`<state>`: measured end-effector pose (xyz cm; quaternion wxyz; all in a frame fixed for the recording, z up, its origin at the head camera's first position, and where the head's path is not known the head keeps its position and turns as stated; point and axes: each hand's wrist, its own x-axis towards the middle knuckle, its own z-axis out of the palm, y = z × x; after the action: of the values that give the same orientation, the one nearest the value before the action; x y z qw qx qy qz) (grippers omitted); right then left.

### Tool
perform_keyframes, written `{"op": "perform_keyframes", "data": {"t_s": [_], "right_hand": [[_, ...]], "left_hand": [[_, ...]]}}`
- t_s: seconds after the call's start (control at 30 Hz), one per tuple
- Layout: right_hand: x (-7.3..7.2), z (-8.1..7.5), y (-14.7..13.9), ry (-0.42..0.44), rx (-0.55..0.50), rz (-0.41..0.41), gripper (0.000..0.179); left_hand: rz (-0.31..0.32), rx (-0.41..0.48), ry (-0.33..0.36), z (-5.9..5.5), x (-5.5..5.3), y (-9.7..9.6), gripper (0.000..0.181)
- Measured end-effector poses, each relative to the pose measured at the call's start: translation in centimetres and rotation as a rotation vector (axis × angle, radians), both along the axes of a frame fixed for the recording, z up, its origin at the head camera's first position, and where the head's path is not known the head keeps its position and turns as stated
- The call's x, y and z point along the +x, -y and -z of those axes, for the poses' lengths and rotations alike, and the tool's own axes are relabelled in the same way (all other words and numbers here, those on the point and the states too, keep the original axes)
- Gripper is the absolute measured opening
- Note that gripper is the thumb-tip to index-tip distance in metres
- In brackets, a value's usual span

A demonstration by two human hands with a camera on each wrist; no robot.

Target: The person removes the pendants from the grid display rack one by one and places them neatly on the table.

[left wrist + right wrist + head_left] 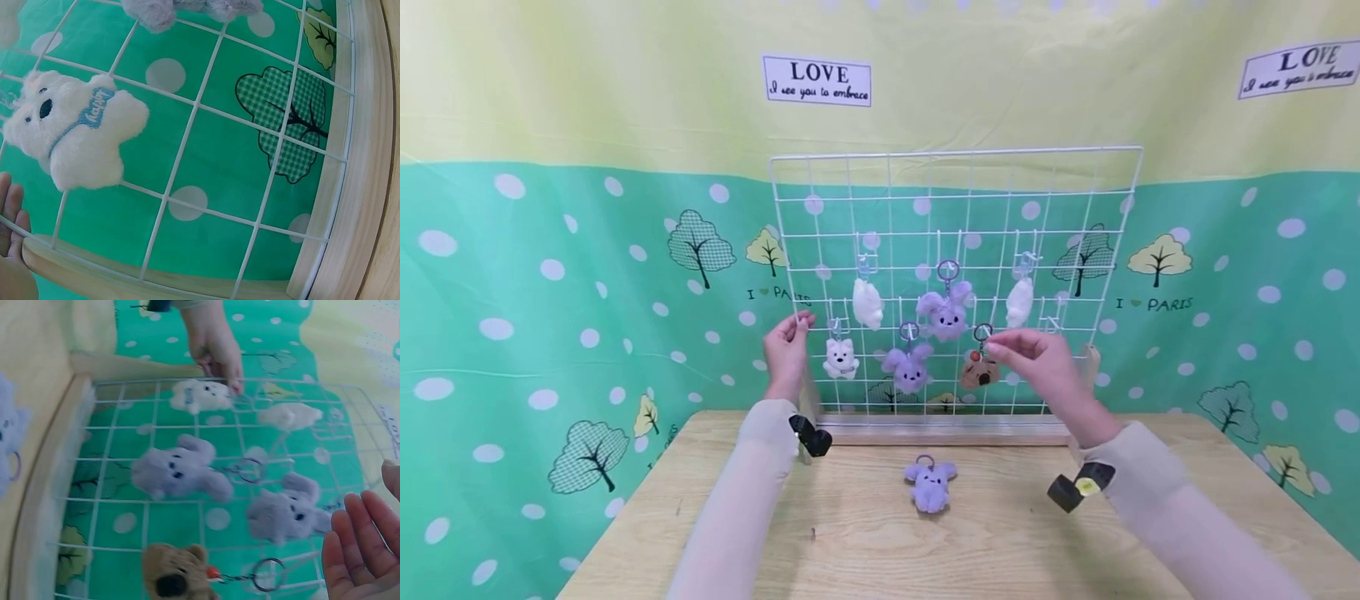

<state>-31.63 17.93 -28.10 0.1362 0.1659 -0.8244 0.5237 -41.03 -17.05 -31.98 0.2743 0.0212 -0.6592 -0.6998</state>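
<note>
My left hand (786, 354) grips the left edge wire of a white wire grid panel (955, 151), beside a hanging white plush dog keychain (840, 359). In the left wrist view its fingers (14, 203) show behind that edge wire. At the lower right of the panel my right hand (1045, 367) is beside a brown plush bear keychain (976, 372) that hangs by its ring with a red ball. The right wrist view shows the right hand's fingers (365, 534) relaxed and apart from the bear's ring (269, 575). A purple plush keychain (931, 490) lies on the table.
Two purple plush rabbits (945, 317) and two white plush toys (868, 305) also hang on the panel's hooks. At the right, a hook (1051, 323) sticks out near my hand. The panel stands in a wooden base (940, 433) on the wooden table (865, 550), before a patterned curtain (550, 333).
</note>
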Motion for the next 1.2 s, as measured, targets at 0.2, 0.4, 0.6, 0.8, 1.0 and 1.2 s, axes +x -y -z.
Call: {"op": "perform_keyframes", "data": {"t_s": [0.2, 0.4, 0.6, 0.8, 1.0, 1.2], "right_hand": [[-0.9, -2.0, -1.7, -0.13, 0.025, 0.088, 0.04], [-3.4, -2.7, -3.3, -0.227, -0.024, 0.218, 0.037], [-5.2, -3.6, -3.5, -0.265, -0.048, 0.33, 0.04], [-6.1, -4.7, -2.5, -0.308, -0.061, 0.405, 0.04], [-6.5, -5.2, -1.4, -0.32, -0.051, 0.453, 0.037], [-6.5, -5.7, -0.7, -0.315, -0.054, 0.473, 0.033]], "left_hand": [[0.005, 0.011, 0.0, -0.2, 0.1, -0.1, 0.025], [0.007, 0.02, -0.01, 0.0, -0.1, 0.0, 0.025], [0.007, 0.005, 0.004, 0.1, -0.1, 0.0, 0.025], [0.012, -0.001, -0.007, 0.1, -0.1, 0.0, 0.025], [0.006, -0.01, -0.005, 0.3, -0.2, 0.0, 0.025], [0.0, -0.015, -0.021, 0.3, -0.4, 0.1, 0.024]]}}
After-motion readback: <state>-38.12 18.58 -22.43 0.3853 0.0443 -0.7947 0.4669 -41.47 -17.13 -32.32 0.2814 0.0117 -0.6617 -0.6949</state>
